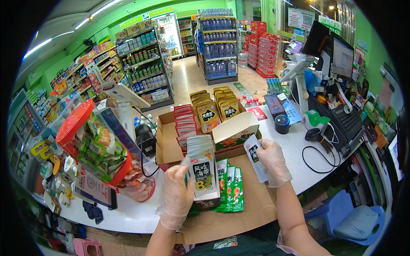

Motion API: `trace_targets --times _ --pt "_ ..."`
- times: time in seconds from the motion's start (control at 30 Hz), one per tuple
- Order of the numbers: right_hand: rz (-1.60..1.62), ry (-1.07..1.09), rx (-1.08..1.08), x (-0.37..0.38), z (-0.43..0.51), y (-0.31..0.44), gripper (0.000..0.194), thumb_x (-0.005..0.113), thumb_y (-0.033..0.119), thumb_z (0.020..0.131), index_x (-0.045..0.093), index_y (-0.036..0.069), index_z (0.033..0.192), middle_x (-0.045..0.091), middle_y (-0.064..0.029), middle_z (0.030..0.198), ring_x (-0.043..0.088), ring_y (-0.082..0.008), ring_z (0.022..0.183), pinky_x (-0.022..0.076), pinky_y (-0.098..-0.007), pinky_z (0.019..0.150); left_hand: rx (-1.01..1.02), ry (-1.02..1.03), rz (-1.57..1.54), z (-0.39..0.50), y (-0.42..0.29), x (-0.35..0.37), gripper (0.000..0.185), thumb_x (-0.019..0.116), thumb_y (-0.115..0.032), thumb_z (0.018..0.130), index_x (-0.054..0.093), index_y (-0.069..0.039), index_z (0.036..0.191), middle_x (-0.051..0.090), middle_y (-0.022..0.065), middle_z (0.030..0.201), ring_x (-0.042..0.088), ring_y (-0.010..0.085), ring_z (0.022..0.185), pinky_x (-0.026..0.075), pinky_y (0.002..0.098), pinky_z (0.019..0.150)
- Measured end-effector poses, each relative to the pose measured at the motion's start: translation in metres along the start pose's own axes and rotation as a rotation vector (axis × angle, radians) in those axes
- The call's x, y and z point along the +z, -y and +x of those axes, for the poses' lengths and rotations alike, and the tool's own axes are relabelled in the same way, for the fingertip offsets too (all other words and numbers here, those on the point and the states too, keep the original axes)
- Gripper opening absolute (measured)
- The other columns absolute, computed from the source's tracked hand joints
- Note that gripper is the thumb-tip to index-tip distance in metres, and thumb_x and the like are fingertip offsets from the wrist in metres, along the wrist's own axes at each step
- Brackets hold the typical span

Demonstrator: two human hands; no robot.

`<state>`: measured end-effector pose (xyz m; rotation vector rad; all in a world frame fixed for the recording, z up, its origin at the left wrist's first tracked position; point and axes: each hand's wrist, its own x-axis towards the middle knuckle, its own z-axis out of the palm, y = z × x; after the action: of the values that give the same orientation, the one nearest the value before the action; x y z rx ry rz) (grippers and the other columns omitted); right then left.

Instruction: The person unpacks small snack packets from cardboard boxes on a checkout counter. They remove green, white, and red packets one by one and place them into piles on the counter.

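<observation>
My right hand (271, 160), in a clear plastic glove, pinches the top of a white snack pouch (255, 156) above the brown cardboard. My left hand (177, 188), gloved too, is at the left side of an open box packed with a row of white snack pouches (200, 166); whether its fingers grip the box or a pouch I cannot tell. Several green snack pouches (234, 192) lie on the cardboard just right of that box. Behind stand red pouches (185, 123) in an open carton, gold pouches (208, 113) and a box with a raised white flap (236, 129).
At the left of the white counter (134, 214) stands a clear jar with a red lid (96, 140). A black smart speaker (281, 124), a barcode scanner (315, 136) with a looped cable and a keyboard (344, 120) are at the right. A blue chair (336, 208) stands lower right.
</observation>
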<state>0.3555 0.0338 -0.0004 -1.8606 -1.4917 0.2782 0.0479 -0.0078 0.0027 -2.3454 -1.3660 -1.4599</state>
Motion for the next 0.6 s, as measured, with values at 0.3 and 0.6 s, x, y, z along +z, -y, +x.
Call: trace_targets --times 0.3,0.6 --pt "0.625 0.071 -0.338 0.013 -0.071 0.098 0.034 0.063 0.001 0.089 0.069 0.000 0.123 0.076 -0.0193 0.104 0.076 -0.0215 0.085 0.0589 -0.0337 0.078 0.260 0.332 -0.141 0.006 0.002 -0.013 0.047 0.073 -0.004 0.077 0.066 -0.005 0.124 0.071 0.0069 0.098 0.066 0.0271 0.096 0.048 0.0405 0.095" --pt "0.477 0.103 -0.734 0.032 -0.081 0.099 0.033 0.066 -0.005 0.086 0.066 0.003 0.117 0.068 -0.0173 0.118 0.067 -0.0362 0.104 0.0551 -0.0412 0.088 -0.233 0.340 -0.303 -0.002 -0.004 -0.004 0.034 0.075 -0.018 0.091 0.066 -0.003 0.120 0.069 0.0134 0.089 0.066 0.0309 0.090 0.052 0.0405 0.083"
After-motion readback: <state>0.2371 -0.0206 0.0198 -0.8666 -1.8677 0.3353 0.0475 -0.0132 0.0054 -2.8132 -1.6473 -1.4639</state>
